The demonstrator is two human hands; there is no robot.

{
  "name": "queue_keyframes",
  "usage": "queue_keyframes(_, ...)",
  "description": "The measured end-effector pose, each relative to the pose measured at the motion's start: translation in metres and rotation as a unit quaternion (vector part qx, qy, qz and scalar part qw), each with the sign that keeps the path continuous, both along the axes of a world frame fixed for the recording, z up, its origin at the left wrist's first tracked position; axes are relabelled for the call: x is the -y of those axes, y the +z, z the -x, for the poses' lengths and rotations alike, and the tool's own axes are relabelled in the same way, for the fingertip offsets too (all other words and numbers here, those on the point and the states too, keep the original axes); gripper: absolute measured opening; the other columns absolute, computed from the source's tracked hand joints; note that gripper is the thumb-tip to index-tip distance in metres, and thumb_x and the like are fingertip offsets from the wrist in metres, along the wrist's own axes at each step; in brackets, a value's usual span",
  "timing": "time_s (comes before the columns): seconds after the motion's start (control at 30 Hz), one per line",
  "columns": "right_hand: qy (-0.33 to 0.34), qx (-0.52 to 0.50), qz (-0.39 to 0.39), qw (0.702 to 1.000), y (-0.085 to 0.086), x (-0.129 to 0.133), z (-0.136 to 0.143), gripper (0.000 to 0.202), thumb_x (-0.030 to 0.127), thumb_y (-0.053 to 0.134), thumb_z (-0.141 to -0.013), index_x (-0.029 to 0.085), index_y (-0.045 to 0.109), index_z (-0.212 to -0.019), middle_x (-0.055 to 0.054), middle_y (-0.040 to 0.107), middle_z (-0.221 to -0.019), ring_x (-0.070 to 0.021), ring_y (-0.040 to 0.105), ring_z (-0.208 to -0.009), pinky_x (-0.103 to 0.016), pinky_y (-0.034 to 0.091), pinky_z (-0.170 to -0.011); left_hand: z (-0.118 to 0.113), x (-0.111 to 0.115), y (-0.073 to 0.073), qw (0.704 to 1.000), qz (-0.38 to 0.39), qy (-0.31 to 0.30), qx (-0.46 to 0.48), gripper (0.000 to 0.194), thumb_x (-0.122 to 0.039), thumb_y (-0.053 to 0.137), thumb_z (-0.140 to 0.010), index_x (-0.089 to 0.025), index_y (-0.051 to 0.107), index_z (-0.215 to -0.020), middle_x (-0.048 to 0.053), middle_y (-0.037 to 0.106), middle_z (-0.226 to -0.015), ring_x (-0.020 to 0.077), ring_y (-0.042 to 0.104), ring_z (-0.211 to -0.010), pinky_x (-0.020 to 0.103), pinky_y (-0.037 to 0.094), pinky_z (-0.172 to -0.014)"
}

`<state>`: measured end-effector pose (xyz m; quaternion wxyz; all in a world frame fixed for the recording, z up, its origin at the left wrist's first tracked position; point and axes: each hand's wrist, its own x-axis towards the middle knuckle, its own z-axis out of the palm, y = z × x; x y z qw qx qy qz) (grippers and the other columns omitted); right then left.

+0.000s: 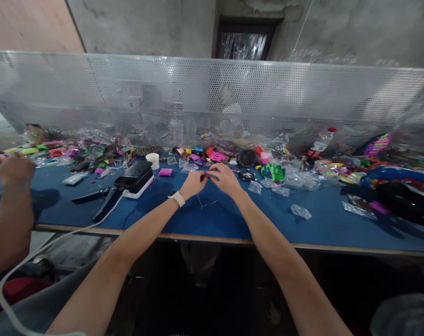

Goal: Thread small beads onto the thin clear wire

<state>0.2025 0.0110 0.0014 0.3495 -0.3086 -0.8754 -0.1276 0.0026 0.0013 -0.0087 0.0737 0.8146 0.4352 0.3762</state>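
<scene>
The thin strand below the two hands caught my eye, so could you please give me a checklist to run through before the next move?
1. Left hand and right hand close together over the blue table: ok.
2. What sits between the fingers identified: cannot tell, too small.
3. Thin strand free of the left hand: cannot tell, its upper end is too faint.
4. Pink packet apart from the left hand: ok.
5. White cable free of the left arm: cannot tell at the bottom edge.
6. Co-worker's hand well away from both hands: ok.
</scene>
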Motion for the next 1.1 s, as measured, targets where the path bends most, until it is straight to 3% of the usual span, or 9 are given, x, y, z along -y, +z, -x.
queue_keyframes(0.23,-0.052,0.023,-0.024,0.998,0.005,0.017,0.008,0.032,0.018,0.056,-0.106,0.031,0.077,-0.127,-0.010,0.067,-0.142,-0.0333,0.058,-0.126,-0.053,0.044,-0.107,0.006,-0.005,0.005,0.996,0.038,-0.051,0.064,0.027,-0.016,0.050,-0.096,-0.016,0.070,-0.079,0.004,0.073,-0.075,0.0151,0.062,-0.068,0.027,0.043,-0.067)
queue_keyframes(0.4,-0.059,0.030,-0.024,0.998,0.007,0.021,0.010,0.031,0.020,0.055,-0.107,0.029,0.076,-0.127,-0.009,0.069,-0.142,-0.0338,0.058,-0.126,-0.054,0.042,-0.107,0.009,-0.006,0.004,0.996,0.036,-0.054,0.062,0.026,-0.014,0.051,-0.095,-0.016,0.070,-0.077,0.003,0.073,-0.075,0.0150,0.062,-0.068,0.027,0.043,-0.067)
queue_keyframes(0.6,-0.044,0.024,-0.007,0.999,0.006,0.013,0.010,0.032,0.022,0.060,-0.105,0.028,0.068,-0.135,-0.008,0.068,-0.148,-0.0341,0.057,-0.134,-0.055,0.042,-0.111,0.009,-0.002,0.003,0.999,-0.030,-0.027,0.010,0.022,-0.015,0.055,-0.098,-0.017,0.067,-0.079,0.005,0.071,-0.076,0.0170,0.060,-0.067,0.030,0.045,-0.069)
queue_keyframes(0.77,-0.045,0.005,0.034,0.998,0.004,0.007,0.010,0.025,0.026,0.054,-0.107,0.026,0.068,-0.128,-0.011,0.076,-0.129,-0.0328,0.061,-0.129,-0.056,0.040,-0.113,0.011,0.005,0.009,0.996,-0.071,-0.032,-0.036,0.020,-0.015,0.052,-0.102,-0.017,0.067,-0.089,0.008,0.072,-0.086,0.0210,0.066,-0.081,0.033,0.049,-0.079)
queue_keyframes(0.9,-0.022,-0.058,0.095,0.994,-0.001,0.004,0.009,0.014,0.025,0.058,-0.104,0.024,0.069,-0.112,-0.011,0.078,-0.112,-0.0313,0.066,-0.116,-0.053,0.045,-0.109,0.009,0.007,0.012,0.994,-0.079,-0.020,-0.078,0.021,-0.015,0.050,-0.104,-0.016,0.068,-0.093,0.010,0.072,-0.089,0.0225,0.066,-0.084,0.034,0.048,-0.080)
queue_keyframes(1.1,0.069,-0.191,0.244,0.948,-0.002,0.005,0.008,0.007,0.028,0.062,-0.096,0.023,0.064,-0.092,-0.006,0.076,-0.095,-0.0248,0.074,-0.093,-0.040,0.057,-0.088,0.007,0.008,0.013,0.988,-0.080,-0.007,-0.129,0.024,-0.016,0.049,-0.105,-0.016,0.069,-0.092,0.011,0.071,-0.091,0.0235,0.065,-0.086,0.035,0.048,-0.079)
